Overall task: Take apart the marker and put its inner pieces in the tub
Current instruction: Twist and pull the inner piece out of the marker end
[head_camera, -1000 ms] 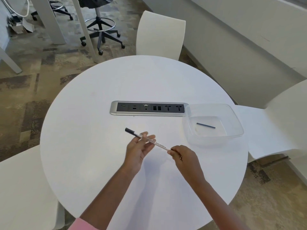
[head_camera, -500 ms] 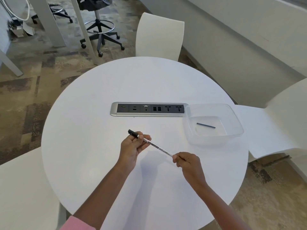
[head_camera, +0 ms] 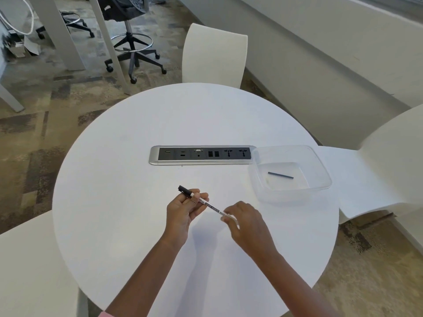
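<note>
A slim white marker (head_camera: 211,207) with a black cap end lies slanted between both hands above the round white table (head_camera: 128,170). My left hand (head_camera: 184,208) pinches it near the black cap. My right hand (head_camera: 246,221) closes its fingertips on the marker's rear end, which looks blurred. A clear plastic tub (head_camera: 320,170) stands at the right of the table, apart from both hands. Inside it lies a thin dark rod (head_camera: 280,175).
A silver power and socket strip (head_camera: 201,161) is set into the table's middle, just left of the tub. White chairs stand at the far side (head_camera: 214,56), the right (head_camera: 389,165) and the near left (head_camera: 29,271). A black office chair (head_camera: 130,30) stands beyond.
My left hand has slid up the marker toward the black cap. My right hand has shifted its fingers at the rear end. The tub and rod have stayed put.
</note>
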The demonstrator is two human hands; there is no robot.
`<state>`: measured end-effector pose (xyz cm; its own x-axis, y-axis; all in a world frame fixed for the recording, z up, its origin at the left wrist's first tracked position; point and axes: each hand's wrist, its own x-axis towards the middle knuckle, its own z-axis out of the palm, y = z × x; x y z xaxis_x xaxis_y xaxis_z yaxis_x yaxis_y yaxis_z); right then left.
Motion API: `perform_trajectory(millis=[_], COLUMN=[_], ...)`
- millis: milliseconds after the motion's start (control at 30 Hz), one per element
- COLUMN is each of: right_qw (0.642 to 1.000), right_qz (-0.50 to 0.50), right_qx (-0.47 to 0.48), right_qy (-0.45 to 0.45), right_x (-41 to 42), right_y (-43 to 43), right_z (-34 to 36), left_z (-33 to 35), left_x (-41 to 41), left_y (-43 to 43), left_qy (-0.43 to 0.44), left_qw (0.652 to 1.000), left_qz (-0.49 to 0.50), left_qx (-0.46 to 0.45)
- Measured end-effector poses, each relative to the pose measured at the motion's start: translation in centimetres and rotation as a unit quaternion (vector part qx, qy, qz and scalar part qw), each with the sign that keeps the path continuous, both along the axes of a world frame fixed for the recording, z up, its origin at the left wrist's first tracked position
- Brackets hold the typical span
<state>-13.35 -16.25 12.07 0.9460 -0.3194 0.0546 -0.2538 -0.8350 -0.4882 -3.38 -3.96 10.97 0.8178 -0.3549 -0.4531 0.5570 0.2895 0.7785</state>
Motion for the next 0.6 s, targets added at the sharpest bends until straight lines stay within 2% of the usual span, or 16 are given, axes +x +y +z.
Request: perform_trajectory(millis=[67, 200, 267, 300, 400, 467, 600], right_qw=[0.999, 0.993, 0.988, 0.985, 0.979, 0.974, 0.965], right_qz=[0.014, -0.007, -0.024, -0.036, -0.078, -0.106, -0.158], right_qx=[0.002, 0.068, 0.094, 0.101, 0.107, 0.124, 0.143], right_qy=[0.031, 0.092, 0.12, 0.132, 0.153, 0.157, 0.15], right_x=[0.4, 1.0, 1.5, 1.8, 3.0, 3.9, 5.4], right_y=[0.5, 0.7, 0.7, 0.7, 0.5, 0.4, 0.7], right_z=[-0.2, -1.1, -1.7, -1.9, -2.8, -3.4, -4.4], left_z=[-0.4, -0.8, -1.3, -1.9, -3.4, -4.4, -6.0], left_x=[-0.1, 0.1, 0.3, 0.5, 0.5, 0.6, 1.4], left_y=[0.2, 0.7, 0.8, 0.9, 1.5, 2.0, 2.8], left_qy=[-0.013, -0.023, -0.045, -0.078, -0.229, -0.317, -0.423], left_qw=[1.0, 0.996, 0.985, 0.969, 0.877, 0.817, 0.657], left_qz=[-0.016, -0.048, -0.065, -0.081, -0.116, -0.131, -0.204], left_qx=[0.018, 0.066, 0.151, 0.221, 0.405, 0.464, 0.589])
